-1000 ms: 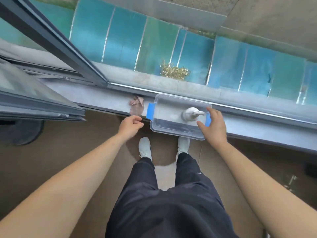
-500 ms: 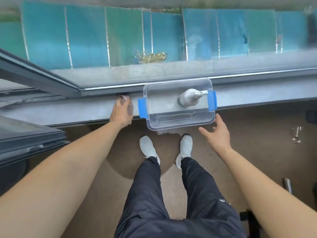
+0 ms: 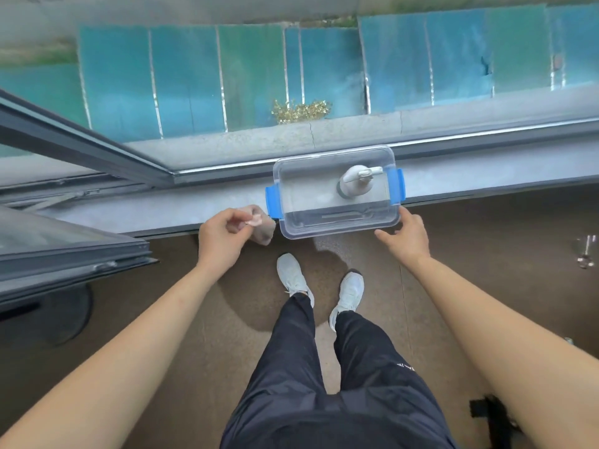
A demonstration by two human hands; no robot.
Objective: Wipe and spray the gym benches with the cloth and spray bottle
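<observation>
As I watch through the head camera from my remote post, the person stands facing a grey window sill (image 3: 146,215), both arms stretched out to its near edge.

Left grip (image 3: 223,234): fingers curled, thumb and fingertips pinching a small pinkish cloth (image 3: 264,231). The cloth is bunched and hangs from the pinch at the sill's near edge, just beside the left end of a clear plastic box (image 3: 324,218).

Box: rectangular and see-through, with a blue latch (image 3: 271,202) at each short end. It sits on the sill. Its near wall shows past the sill's edge, but I cannot tell whether it overhangs.

Spray bottle (image 3: 355,184): white, upright inside the box, in the right half toward the far wall, nozzle pointing right.

Right grip (image 3: 405,238): wide open, fingers straight and spread, nothing held. The fingertips are at the box's near right corner and the thumb reaches left below the near wall. The forefinger looks to be touching the corner, though I cannot be sure.

Surroundings: brown floor (image 3: 194,335), two white shoes (image 3: 293,275) and dark trousers (image 3: 324,384) below the box. A dark window sash (image 3: 64,251) stands open on the left. Beyond the glass are teal panels (image 3: 188,82) and a yellowish tuft of plant (image 3: 301,110). A shiny metal item (image 3: 585,254) lies on the floor at far right, too blurred to name.
</observation>
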